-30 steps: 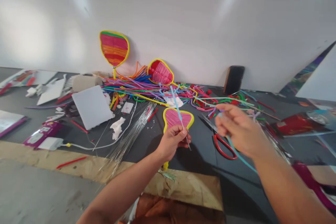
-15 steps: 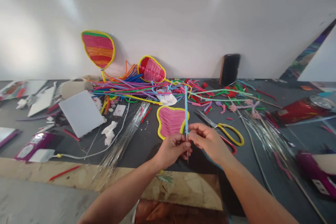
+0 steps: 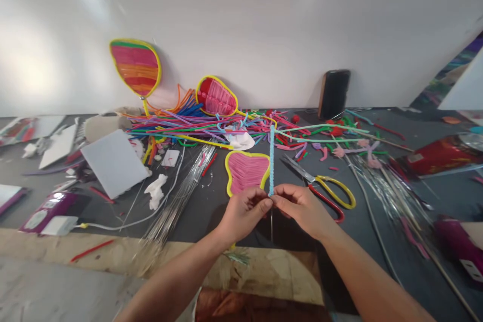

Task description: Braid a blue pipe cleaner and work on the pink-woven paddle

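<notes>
A light blue pipe cleaner [image 3: 271, 158] stands upright, wound along a thin wire [image 3: 271, 229] whose bare end sticks out below my fingers. My left hand [image 3: 245, 214] pinches it at the lower end of the blue part. Right beside it, my right hand [image 3: 300, 209] pinches the same spot, thumb and forefinger closed. Just behind my left hand lies a pink pipe-cleaner panel with a yellow rim [image 3: 247, 170], its lower edge partly hidden by the fingers. Scissors with yellow and red handles [image 3: 320, 181] lie spread to the right of my right hand.
A heap of coloured pipe cleaners [image 3: 188, 126] runs along the back. Two yellow-rimmed fan shapes [image 3: 136, 68] lean on the white wall. Bundles of wire [image 3: 181, 193] lie at both sides. A phone [image 3: 334, 93], a red can [image 3: 445, 153] and a white square card [image 3: 115, 163] are around.
The light blue pipe cleaner and both hands stay together in front of me. My fingers have shifted slightly, my right hand moving a little lower. The whole view has tilted a bit.
</notes>
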A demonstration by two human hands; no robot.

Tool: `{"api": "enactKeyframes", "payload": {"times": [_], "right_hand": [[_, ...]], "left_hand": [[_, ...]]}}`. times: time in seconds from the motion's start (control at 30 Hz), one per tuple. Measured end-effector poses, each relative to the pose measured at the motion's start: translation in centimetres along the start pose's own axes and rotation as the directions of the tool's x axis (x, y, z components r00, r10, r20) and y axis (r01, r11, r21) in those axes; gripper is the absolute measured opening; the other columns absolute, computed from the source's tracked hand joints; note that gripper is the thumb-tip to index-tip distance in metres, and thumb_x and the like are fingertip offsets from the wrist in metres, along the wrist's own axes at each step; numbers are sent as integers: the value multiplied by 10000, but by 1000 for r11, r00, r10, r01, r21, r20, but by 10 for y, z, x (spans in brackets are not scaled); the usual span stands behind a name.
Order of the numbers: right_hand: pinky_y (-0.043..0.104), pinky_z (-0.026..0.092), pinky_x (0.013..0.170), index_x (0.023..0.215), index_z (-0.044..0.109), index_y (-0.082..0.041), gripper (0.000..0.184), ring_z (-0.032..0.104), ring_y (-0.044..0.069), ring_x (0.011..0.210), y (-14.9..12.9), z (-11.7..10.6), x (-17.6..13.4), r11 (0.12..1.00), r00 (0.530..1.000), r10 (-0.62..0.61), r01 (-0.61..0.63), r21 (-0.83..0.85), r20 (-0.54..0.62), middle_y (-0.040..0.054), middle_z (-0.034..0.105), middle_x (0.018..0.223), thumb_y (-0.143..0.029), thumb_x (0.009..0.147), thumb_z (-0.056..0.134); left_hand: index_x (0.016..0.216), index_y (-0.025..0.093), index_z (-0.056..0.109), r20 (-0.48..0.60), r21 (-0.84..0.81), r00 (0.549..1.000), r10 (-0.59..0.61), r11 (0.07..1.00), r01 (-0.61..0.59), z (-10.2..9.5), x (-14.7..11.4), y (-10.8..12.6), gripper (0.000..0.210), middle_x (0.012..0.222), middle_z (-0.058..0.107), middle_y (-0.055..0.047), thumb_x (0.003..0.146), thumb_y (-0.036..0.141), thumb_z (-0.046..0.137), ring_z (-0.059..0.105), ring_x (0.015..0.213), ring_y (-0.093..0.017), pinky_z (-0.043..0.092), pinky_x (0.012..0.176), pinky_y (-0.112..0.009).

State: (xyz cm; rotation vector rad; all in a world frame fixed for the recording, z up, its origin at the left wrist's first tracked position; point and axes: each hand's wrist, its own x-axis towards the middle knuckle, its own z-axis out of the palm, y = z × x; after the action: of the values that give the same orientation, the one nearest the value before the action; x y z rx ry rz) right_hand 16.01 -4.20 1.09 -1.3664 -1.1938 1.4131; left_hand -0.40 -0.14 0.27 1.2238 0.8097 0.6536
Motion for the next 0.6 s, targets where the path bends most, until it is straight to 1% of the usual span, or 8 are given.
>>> {"api": "enactKeyframes", "payload": {"times": [0.03,0.1,0.2,0.3,0.43,0.53,0.6], "right_hand": [[228,270,471,746,620,-170,307,357,84,513,1,0,0,1000,1000,7,-7,-10,17,-53,432,556,-472,800,623],[227,284,478,732,630,-170,302,376,86,527,2,1,-1,999,999,13,-11,-36,52,-38,478,580,-464,802,630],[225,313,503,725,640,-176,281,412,94,564,1,3,-2,998,996,5,0,-58,94,-15,553,642,-443,813,628],[228,331,513,725,634,-178,288,429,101,572,-1,4,-2,998,992,4,3,-58,123,-9,558,643,-448,823,611],[230,362,541,780,633,-174,278,451,102,587,-4,3,-3,999,986,1,6,-45,164,3,577,692,-434,852,567],[230,373,558,804,631,-175,268,458,106,601,-3,2,-5,998,985,4,8,-69,174,0,568,698,-422,868,546],[232,384,575,807,625,-178,266,465,111,616,-3,2,-5,997,984,-10,24,-77,175,-2,560,697,-417,879,534]], "left_hand": [[834,128,621,-20,-49,1000,-2,999,1,-1,1,2,344,661,588,6,723,440,716,557,583,-91,468,562,-207],[903,129,620,-26,-149,999,-33,988,28,-3,2,6,408,703,601,4,662,422,771,571,582,-93,489,565,-219],[853,121,617,11,-221,996,-91,971,91,-5,4,8,409,673,596,13,614,389,812,573,549,-84,500,561,-219],[765,120,598,44,-244,991,-127,961,134,-8,6,8,383,640,595,16,604,389,818,581,543,-82,510,569,-218],[734,119,589,66,-263,988,-142,952,154,-10,8,8,389,643,575,21,600,402,820,571,552,-79,515,575,-223],[742,117,596,96,-237,986,-139,959,159,-11,8,8,384,660,588,7,616,413,808,569,565,-84,501,577,-221],[744,115,606,119,-199,986,-119,970,141,-12,8,8,370,676,602,-9,641,420,790,563,581,-86,479,575,-209]]}}
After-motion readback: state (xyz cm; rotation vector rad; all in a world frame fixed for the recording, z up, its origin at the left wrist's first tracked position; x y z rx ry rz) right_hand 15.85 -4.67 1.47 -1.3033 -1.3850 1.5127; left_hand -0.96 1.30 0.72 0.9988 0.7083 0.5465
